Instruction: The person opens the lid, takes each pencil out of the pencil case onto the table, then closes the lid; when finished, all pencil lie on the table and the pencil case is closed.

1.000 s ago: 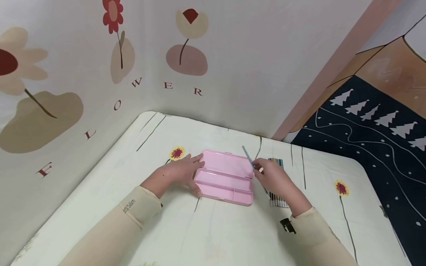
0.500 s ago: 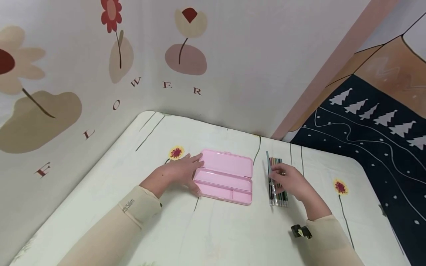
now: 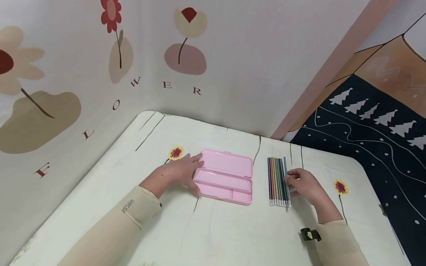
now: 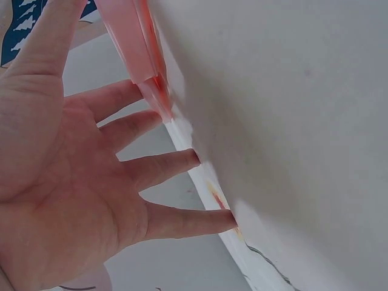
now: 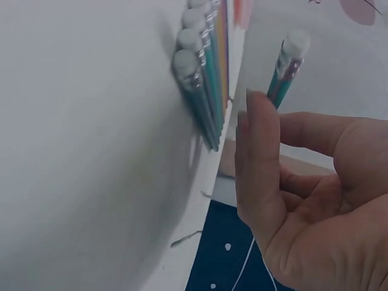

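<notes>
An open pink pencil case [image 3: 226,163] lies on the cloth, its lid folded back and its compartments bare. At its left side rests my left hand [image 3: 179,171], fingers spread; in the left wrist view its straight fingertips touch the case edge [image 4: 130,45] and the cloth. My right hand [image 3: 303,183] pinches a teal pencil [image 5: 283,76] between thumb and fingers, its white eraser end sticking out in the right wrist view. Right of the case, several pencils [image 3: 275,181] lie side by side, erasers toward me. The held pencil is over the right end of this row.
A white cloth [image 3: 213,229] printed with flowers and stems covers the surface. Behind it rises a pale wall sheet [image 3: 239,81] with flower prints and letters. A dark blue panel [image 3: 366,140] with white trees stands at the right.
My right hand has carried the pencil from the case's right edge across to the right end of the pencil row. My left hand and the case have stayed in place.
</notes>
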Demonstrator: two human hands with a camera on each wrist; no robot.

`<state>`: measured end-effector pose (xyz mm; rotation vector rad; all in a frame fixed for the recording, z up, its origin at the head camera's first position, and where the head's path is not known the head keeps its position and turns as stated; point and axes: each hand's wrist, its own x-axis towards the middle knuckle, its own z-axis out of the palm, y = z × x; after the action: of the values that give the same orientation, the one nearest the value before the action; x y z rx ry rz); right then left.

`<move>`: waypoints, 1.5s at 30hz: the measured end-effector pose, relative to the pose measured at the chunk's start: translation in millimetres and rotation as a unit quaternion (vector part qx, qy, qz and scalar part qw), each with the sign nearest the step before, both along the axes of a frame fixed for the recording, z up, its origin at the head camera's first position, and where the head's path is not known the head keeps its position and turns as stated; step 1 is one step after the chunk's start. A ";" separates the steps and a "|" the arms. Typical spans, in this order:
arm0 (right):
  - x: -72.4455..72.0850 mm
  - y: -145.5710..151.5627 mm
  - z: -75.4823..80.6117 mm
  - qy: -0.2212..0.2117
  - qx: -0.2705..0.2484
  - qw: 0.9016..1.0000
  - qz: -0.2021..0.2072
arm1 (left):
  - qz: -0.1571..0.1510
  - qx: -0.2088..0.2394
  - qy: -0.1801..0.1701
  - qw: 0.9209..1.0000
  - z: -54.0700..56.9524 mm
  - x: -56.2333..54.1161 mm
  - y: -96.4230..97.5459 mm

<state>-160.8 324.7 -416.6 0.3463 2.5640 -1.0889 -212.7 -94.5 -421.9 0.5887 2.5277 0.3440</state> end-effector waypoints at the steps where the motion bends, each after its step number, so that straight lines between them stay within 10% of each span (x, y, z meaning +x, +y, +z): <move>1: -0.5 0.9 -1.2 -0.002 0.005 1.000 0.000 | 0.000 0.000 0.000 1.000 -0.3 0.0 -0.1; 45: -8.9 -1.8 -3.6 0.013 0.160 0.986 0.040 | 0.003 -0.006 -0.006 1.000 0.2 -0.6 0.8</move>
<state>-169.7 323.0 -420.2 0.3029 2.7498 -0.6545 -213.4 -93.7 -421.7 0.5728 2.5178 0.3324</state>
